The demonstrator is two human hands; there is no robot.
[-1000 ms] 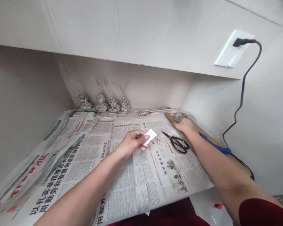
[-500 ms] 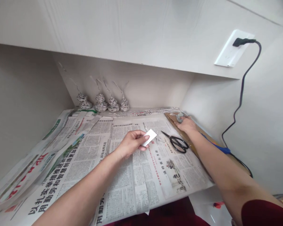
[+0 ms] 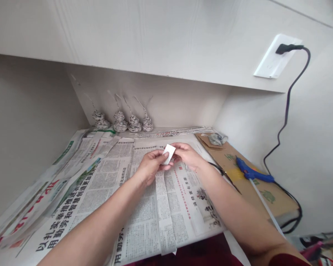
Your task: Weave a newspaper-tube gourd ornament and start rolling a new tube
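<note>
Over the newspaper (image 3: 144, 199), my left hand (image 3: 150, 166) pinches a small white card (image 3: 169, 153) between thumb and fingers. My right hand (image 3: 189, 157) is beside it, its curled fingers meeting at the card's right edge. Whether those fingers grip the card or some small thing is hidden. Below my right wrist, a bit of the black scissors (image 3: 217, 167) shows; my forearm covers the rest. A crumpled greyish wad (image 3: 218, 139) lies on the cardboard (image 3: 224, 157) to the right.
Several gourd-shaped coils of rolled paper (image 3: 120, 122) stand at the back left. Thin paper rods (image 3: 172, 132) lie along the back wall. On the cardboard rests a blue glue gun (image 3: 254, 173) with a white stick, its black cord (image 3: 286, 114) running to a wall socket (image 3: 277, 57).
My right hand has left the crumpled wad and come in to the card, uncovering the wad and the glue gun. My left hand still holds the card, now tilted more upright.
</note>
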